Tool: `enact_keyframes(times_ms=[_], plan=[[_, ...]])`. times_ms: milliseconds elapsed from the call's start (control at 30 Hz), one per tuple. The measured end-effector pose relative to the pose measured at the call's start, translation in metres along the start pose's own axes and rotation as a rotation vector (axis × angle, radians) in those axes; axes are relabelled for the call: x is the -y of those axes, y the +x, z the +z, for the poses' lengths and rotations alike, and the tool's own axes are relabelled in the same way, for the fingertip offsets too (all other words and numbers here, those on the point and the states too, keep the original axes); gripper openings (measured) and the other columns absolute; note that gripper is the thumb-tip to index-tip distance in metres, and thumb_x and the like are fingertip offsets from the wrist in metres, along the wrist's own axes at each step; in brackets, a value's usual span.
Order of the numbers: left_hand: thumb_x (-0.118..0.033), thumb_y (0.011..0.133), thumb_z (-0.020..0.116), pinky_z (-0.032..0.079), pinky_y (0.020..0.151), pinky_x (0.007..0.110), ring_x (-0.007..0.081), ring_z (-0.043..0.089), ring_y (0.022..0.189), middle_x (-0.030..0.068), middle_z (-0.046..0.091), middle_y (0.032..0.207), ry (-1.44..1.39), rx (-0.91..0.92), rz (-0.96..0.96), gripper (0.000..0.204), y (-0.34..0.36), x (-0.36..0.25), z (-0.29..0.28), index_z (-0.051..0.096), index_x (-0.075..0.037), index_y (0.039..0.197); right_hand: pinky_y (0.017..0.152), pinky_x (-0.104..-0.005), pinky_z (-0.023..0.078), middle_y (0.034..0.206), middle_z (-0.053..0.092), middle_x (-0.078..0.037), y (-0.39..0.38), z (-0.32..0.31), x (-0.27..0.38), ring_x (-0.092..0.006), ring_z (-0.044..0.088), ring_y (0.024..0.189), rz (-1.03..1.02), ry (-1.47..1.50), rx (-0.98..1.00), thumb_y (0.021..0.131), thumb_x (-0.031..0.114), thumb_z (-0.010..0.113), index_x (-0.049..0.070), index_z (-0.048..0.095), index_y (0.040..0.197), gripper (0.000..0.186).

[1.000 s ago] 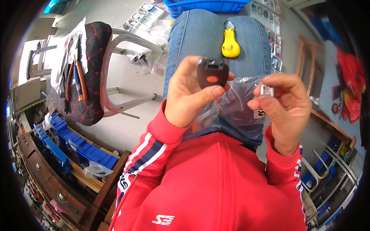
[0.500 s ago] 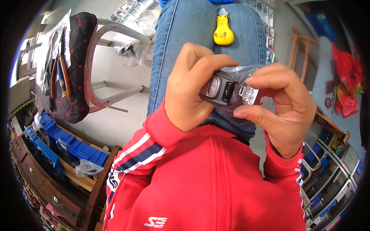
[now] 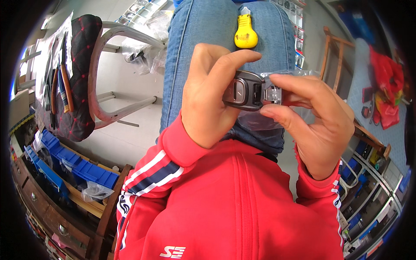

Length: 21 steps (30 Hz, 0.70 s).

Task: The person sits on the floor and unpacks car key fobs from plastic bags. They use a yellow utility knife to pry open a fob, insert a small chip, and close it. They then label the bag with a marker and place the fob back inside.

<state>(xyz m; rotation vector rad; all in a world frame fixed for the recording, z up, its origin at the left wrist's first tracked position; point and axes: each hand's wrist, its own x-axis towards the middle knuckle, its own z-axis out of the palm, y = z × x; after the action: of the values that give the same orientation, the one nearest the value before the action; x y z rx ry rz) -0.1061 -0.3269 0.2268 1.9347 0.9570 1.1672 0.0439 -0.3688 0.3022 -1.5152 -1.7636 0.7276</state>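
Note:
My left hand (image 3: 208,95) grips a black-and-grey key fob (image 3: 242,90), turned so an end with a dark slot faces right. My right hand (image 3: 316,119) pinches a small silvery clip-like piece (image 3: 272,95) between index finger and thumb, right up against that end of the fob; whether it is seated in it, I cannot tell. Behind them a clear plastic bag (image 3: 255,122) rests on my jeans (image 3: 199,26). A yellow bulb-shaped tool (image 3: 245,32) with a pale tip lies on my thighs above my hands.
At left, a padded chair (image 3: 81,119) holds several pliers-like tools (image 3: 65,86). Below it are blue bins (image 3: 82,160) and a wooden drawer unit (image 3: 47,212). Parts organisers (image 3: 134,11) and plastic bags (image 3: 141,47) lie on the floor; red items (image 3: 390,78) rest on a light blue surface at right.
The fob has turned from face-up to side-on in my left hand. My right hand has moved left, bringing the silvery piece from apart to against the fob's end.

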Motion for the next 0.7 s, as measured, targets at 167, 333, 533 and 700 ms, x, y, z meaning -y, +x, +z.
enact_keyframes(times_ms=[167,333,533,700], plan=[[0.013,0.051,0.062,0.042,0.066,0.029,0.0255,0.047,0.081,0.0099,0.046,0.086,-0.033,0.007,-0.026,0.058,-0.001,-0.001,0.002,0.057,-0.007,0.105,0.062,-0.0203,0.048,0.084,0.058,-0.009,0.001,0.0,-0.002,-0.0112,0.058,0.071,0.104,0.163,0.043,0.071,-0.005,0.066,-0.005,0.061,0.099,0.029],[0.012,0.05,0.06,0.042,0.068,0.03,0.0271,0.044,0.085,0.0116,0.045,0.089,0.0,-0.002,-0.035,0.056,-0.002,-0.005,0.003,0.056,-0.006,0.103,0.062,-0.0181,0.047,0.09,0.058,-0.008,-0.001,0.005,-0.003,-0.0094,0.058,0.072,0.255,0.377,-0.044,0.076,-0.007,0.061,-0.007,0.058,0.101,0.025],[0.013,0.049,0.061,0.043,0.068,0.029,0.0261,0.044,0.087,0.0117,0.044,0.091,-0.053,-0.069,-0.064,0.054,-0.005,-0.006,0.008,0.057,-0.005,0.099,0.061,-0.0186,0.047,0.09,0.058,-0.009,-0.004,0.013,-0.005,-0.0093,0.057,0.074,0.193,0.435,-0.127,0.073,-0.01,0.063,-0.006,0.055,0.099,0.027],[0.018,0.048,0.059,0.046,0.061,0.025,0.0227,0.046,0.086,0.0116,0.042,0.094,-0.084,-0.072,-0.044,0.055,-0.005,-0.005,0.008,0.057,-0.004,0.098,0.063,-0.0179,0.045,0.089,0.056,-0.009,-0.005,0.015,-0.013,-0.0085,0.054,0.073,0.007,0.226,-0.148,0.069,-0.01,0.068,-0.005,0.055,0.095,0.029]])
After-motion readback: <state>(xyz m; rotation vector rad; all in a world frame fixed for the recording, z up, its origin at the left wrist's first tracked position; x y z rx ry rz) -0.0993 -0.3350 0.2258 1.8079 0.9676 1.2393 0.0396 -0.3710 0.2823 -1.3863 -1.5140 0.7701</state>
